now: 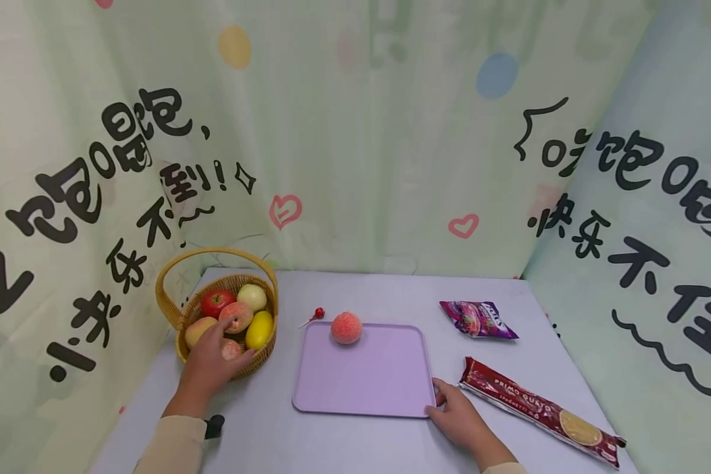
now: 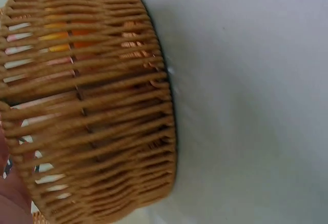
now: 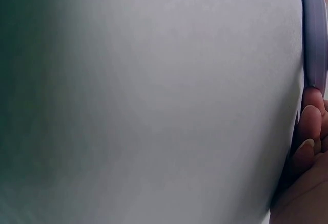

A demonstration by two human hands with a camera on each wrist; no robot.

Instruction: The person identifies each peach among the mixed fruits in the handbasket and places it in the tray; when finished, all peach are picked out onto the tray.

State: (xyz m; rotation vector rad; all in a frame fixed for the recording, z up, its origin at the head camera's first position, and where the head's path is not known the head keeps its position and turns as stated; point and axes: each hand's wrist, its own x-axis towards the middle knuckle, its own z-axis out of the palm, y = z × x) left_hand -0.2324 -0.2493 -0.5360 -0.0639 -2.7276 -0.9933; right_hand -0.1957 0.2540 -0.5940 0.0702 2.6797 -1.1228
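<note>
My left hand (image 1: 213,362) reaches over the near side of a wicker basket (image 1: 266,355), its thumb and fingers spread around a small peach (image 1: 231,349). Whether the fingertips touch that peach is hard to tell. Beside it in the basket lie another peach (image 1: 237,317), a lemon (image 1: 260,329), a red tomato-like fruit (image 1: 217,302) and a pale round fruit (image 1: 252,297). In the left wrist view, the basket's woven side (image 2: 102,106) hides most of the hand. My right hand (image 1: 459,418) grips the right rim of a purple tray (image 1: 361,375). A peach (image 1: 346,328) rests at the tray's far edge.
A small red lollipop-like item (image 1: 318,314) lies behind the tray's far left corner. To the right are a purple snack bag (image 1: 478,319) and a long red spaghetti pack (image 1: 539,411). The basket's tall handle (image 1: 225,250) arches over its far side. Printed curtains surround the table.
</note>
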